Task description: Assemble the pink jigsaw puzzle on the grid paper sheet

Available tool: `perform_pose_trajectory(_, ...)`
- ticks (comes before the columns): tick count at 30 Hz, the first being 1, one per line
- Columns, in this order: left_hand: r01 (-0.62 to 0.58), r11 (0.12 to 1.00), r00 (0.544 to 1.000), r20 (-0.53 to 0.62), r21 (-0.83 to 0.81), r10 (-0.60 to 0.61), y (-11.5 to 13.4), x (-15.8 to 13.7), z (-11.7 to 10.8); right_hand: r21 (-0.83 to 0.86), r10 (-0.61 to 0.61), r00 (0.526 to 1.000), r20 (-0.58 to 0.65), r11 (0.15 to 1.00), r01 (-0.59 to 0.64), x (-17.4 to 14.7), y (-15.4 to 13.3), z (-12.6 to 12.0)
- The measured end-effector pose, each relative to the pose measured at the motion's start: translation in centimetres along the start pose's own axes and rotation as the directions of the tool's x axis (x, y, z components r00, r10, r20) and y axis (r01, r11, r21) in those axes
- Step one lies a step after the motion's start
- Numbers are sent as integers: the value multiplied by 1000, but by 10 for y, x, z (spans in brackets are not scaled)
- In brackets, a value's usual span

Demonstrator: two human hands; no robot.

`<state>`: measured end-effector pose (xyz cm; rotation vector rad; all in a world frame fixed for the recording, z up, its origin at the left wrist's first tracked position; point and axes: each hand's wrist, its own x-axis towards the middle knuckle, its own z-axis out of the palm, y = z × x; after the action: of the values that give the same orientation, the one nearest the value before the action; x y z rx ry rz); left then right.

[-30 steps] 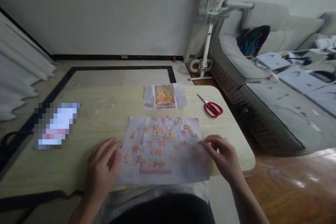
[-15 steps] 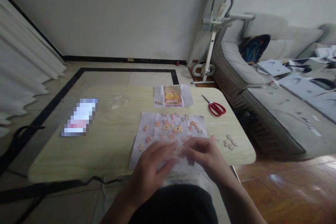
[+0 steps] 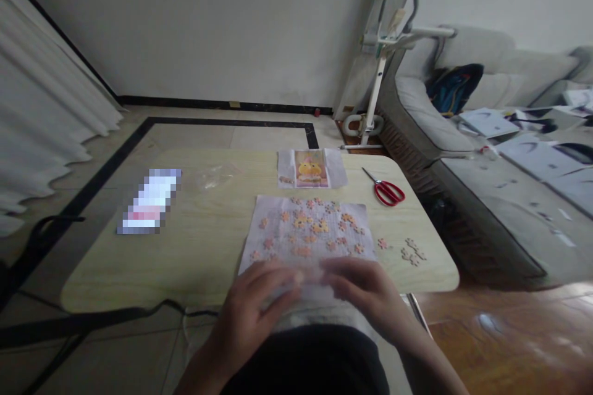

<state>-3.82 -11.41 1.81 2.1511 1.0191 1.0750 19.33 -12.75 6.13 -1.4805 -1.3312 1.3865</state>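
Both my hands are over the near part of a pale sheet of paper [image 3: 252, 241] with loose jigsaw pieces [image 3: 303, 222] scattered across it. My left hand [image 3: 259, 302] comes in from the lower left, its fingers stretched inward and the thumb apart from them. Opposite it, my right hand [image 3: 364, 290] has bent fingers pointing left, their tips smeared by motion. A narrow gap lies between the two sets of fingertips; anything small there is too blurred to make out. Behind the sheet lies a paper with a printed picture [image 3: 311, 170] of yellow figures.
Red-handled scissors [image 3: 389, 192] lie at the right of the wooden table [image 3: 199, 265]. More jigsaw pieces [image 3: 411, 252] are near the right edge. At the left are a pixelated phone-like object [image 3: 151, 202] and a clear plastic wrapper [image 3: 215, 177]. A grey sofa [image 3: 500, 197] stands beyond.
My hands have drawn slightly back toward my body and the sheet's near edge. The right fingers look less bunched. The whole view has shifted a little, and the tabletop items have kept their places.
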Motion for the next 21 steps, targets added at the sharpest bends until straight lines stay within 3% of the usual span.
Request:
perform_pose_trajectory(3,54,995,996,-78,89,-47,-14,-10,-9,-81,20,990,-136,996,-31,-4,21,-13)
perform_pose_trajectory(6,58,978,997,-54,201,-48,-29,-17,-12,-190,-18,985,-171,982,-15,-6,36,-19)
perform_pose_trajectory(13,78,946,995,28,314,-92,-46,-20,-5,-411,-189,976,-110,902,129,-6,42,-6)
perform_pose_trajectory(21,72,963,996,28,258,-82,-39,-14,3,-418,-254,967,-29,882,219,4,39,8)
